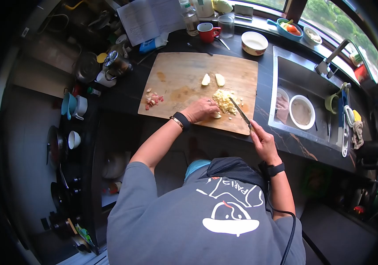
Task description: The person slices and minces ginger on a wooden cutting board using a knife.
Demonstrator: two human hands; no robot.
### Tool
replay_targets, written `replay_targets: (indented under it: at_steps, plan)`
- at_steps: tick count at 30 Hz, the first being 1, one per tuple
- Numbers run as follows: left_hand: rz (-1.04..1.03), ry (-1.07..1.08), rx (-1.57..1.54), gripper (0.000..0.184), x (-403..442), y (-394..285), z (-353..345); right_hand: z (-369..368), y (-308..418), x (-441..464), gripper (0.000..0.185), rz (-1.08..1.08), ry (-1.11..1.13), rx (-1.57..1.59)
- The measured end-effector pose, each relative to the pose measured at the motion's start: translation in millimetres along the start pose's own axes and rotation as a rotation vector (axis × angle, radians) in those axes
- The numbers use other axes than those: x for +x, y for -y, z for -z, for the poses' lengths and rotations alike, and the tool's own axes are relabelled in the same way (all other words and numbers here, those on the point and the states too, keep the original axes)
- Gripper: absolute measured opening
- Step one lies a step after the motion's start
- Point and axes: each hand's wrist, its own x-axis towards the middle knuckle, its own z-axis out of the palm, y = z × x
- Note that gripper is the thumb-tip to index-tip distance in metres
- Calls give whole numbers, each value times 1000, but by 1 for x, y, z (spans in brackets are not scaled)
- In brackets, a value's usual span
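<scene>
A wooden cutting board point(184, 75) lies on the dark counter. My right hand point(264, 142) is closed around the handle of a knife point(241, 111), whose blade slants up and left over the edge of a pile of pale chopped bits point(225, 100). My left hand point(201, 110) rests on the board left of that pile, fingers curled down on a pale, whitish vegetable piece point(217, 115) partly hidden beneath them. Two larger pale chunks point(220, 79) sit farther back on the board. Small pinkish pieces point(153, 99) are gathered at the board's left side.
To the right is a metal sink point(292, 59) holding a white round container point(302, 112). Behind the board stand a white bowl point(254, 43), a red mug point(208, 32) and a drinking glass point(226, 27). A coffee pot point(117, 64) stands at the left.
</scene>
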Motion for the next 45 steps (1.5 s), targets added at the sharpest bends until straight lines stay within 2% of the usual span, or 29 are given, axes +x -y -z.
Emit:
replay_targets:
  at_steps: [6,9,11,12,14,15,17,21,24,31,33,43,45]
  plan:
    - [20,-7,-29,23,3,-16,15,1,5,-1,40,-56,54,-12]
    - [99,3,-43,22,-5,-18,6,0,2,0,39,-59,103,-56]
    - [293,-89,-85,22,-8,-30,-4,-3,3,2,39,-81,148,-64]
    - [291,-85,-84,22,-9,-40,-9,-5,4,4,39,-104,193,-73]
    - [549,-310,16,21,-9,-63,-21,-13,-3,7,40,-37,186,-81]
    - [547,-306,17,21,-7,-72,-27,-17,-5,9,40,29,183,-91]
    - [760,-467,115,23,-3,-87,-38,-20,1,14,40,5,195,-93]
    - [901,-534,134,28,-6,-90,-42,-30,5,20,37,-33,186,-101]
    - [831,-537,85,31,-13,-89,-37,-34,6,24,37,-124,212,-125]
    - [817,-628,47,30,-24,-96,-50,-48,-9,26,38,-38,183,-142]
    - [839,-645,1,25,-25,-95,-52,-54,-10,27,39,46,186,-122]
    - [815,-641,10,23,-26,-93,-51,-62,-16,24,39,21,193,-100]
    - [815,-639,33,24,-23,-94,-48,-64,-21,24,42,-21,111,26]
